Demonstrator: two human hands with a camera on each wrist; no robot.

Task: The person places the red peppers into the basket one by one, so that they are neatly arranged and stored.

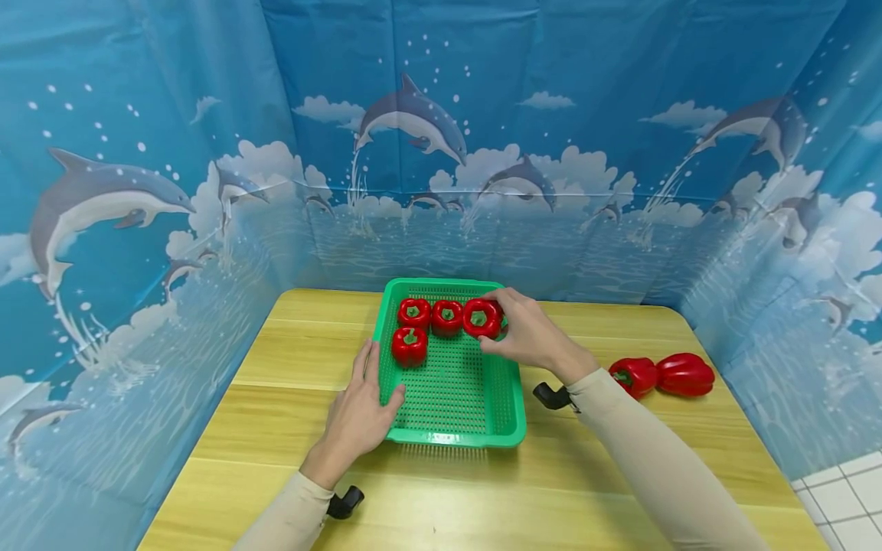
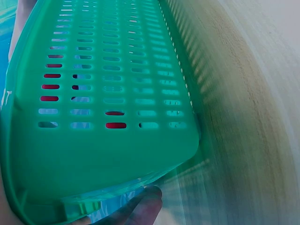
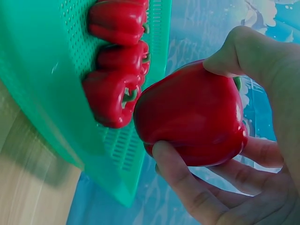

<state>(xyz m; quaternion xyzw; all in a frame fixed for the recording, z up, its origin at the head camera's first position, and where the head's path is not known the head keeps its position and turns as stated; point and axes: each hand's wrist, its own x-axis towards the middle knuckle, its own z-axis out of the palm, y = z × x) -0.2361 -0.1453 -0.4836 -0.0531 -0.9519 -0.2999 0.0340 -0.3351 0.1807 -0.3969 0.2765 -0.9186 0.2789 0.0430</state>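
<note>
My right hand (image 1: 530,334) grips a red bell pepper (image 1: 472,327), fingers and thumb around its sides. In the right wrist view this held pepper (image 3: 187,117) is close to the camera, partly covered by fingers. It is over the far right part of a green plastic basket (image 1: 506,413). Three other red peppers stand in the basket: one at far left (image 1: 404,306), one beside the held pepper (image 1: 445,327), one nearer me (image 1: 409,353). My left hand (image 1: 360,417) rests at the basket's left rim with straight fingers, thumb extending over the edge.
Two more red bell peppers, one with its stem end showing (image 1: 637,375) and one lying on its side (image 1: 685,375), are on the wooden table (image 1: 276,428) right of the basket. A blue dolphin-print curtain (image 1: 441,237) surrounds the table's back and sides.
</note>
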